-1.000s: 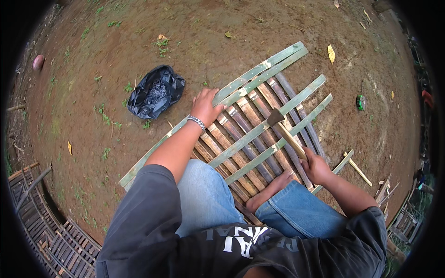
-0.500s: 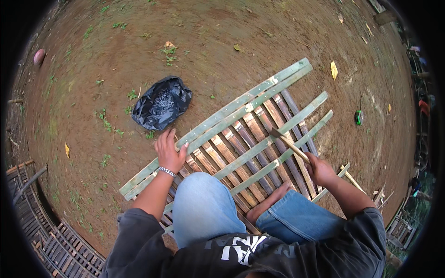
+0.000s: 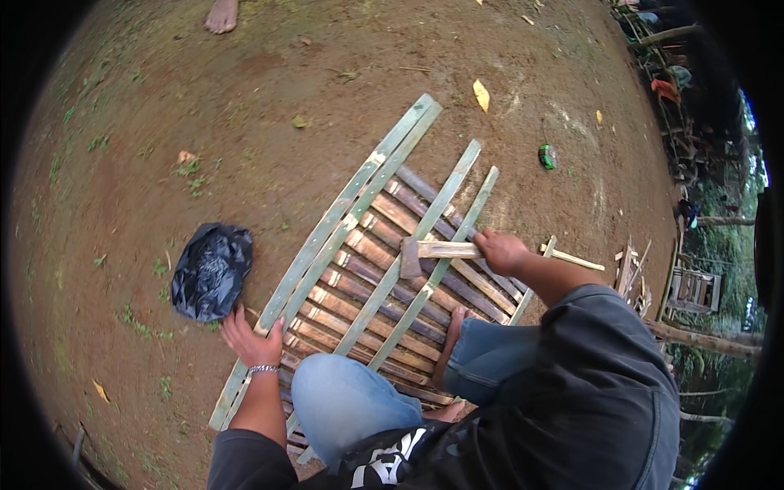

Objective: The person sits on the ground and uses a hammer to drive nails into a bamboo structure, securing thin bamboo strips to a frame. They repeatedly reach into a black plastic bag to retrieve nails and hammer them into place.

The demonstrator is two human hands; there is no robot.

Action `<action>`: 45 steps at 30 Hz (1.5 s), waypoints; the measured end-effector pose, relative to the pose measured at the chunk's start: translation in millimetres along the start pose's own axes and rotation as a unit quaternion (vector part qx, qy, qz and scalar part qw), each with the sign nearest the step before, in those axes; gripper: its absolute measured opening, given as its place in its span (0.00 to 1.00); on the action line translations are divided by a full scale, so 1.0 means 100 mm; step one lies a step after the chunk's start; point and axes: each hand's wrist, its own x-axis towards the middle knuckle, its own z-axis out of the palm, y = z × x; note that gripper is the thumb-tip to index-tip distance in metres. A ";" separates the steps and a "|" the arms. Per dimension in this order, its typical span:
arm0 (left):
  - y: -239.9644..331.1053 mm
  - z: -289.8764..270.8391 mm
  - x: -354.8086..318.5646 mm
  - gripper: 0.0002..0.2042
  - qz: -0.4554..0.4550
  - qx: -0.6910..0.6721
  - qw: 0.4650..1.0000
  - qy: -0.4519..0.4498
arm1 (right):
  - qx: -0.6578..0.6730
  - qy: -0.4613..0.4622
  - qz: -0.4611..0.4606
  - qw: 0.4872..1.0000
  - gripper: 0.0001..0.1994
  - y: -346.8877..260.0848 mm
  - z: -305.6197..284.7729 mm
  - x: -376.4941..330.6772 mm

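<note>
We sit on bare ground, bamboo slat panel [image 3: 384, 269] across our knees, running from 7 o'clock to 1 o'clock. Right hand [image 3: 500, 251] closed around the wooden handle of a hammer [image 3: 412, 255], its head resting on the cross slats at centre. Left hand [image 3: 249, 340] lies at 8 o'clock on the green edge rail, fingers curled over it. Black plastic bag [image 3: 211, 271] just beside, at 9 o'clock. Judged step: nailing slats; next blow needs the rail steadied and a sure aim.

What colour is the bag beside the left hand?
Black and glossy; the bag shows best in the head view.
</note>
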 end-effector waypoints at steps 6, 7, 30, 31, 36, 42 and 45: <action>-0.02 -0.08 0.13 0.45 0.013 -0.007 0.998 -0.054 | 0.031 -0.023 0.048 0.998 0.20 -0.05 0.28 0.35; -0.02 -0.10 0.15 0.45 0.010 -0.022 0.998 -0.061 | 0.034 -0.019 0.050 0.998 0.21 -0.08 0.30 0.36; 0.05 -0.13 0.11 0.33 0.010 -0.039 0.999 -0.024 | 0.099 0.034 -0.026 0.994 0.16 0.07 0.72 0.35; 0.01 -0.13 0.12 0.30 0.022 -0.055 0.998 -0.008 | 0.107 0.053 -0.028 0.992 0.16 0.08 0.76 0.38; -0.19 -0.25 -0.12 0.16 -0.100 -0.235 0.965 0.066 | 0.149 0.116 -0.059 0.980 0.19 0.09 0.73 0.27; -0.54 -0.70 0.00 0.16 -0.305 -0.302 0.873 0.231 | 0.137 0.126 -0.033 0.982 0.22 0.02 0.73 0.02; -0.33 -0.93 0.43 0.15 -0.229 -0.291 0.907 0.203 | 0.137 0.109 -0.015 0.984 0.21 -0.06 0.79 -0.05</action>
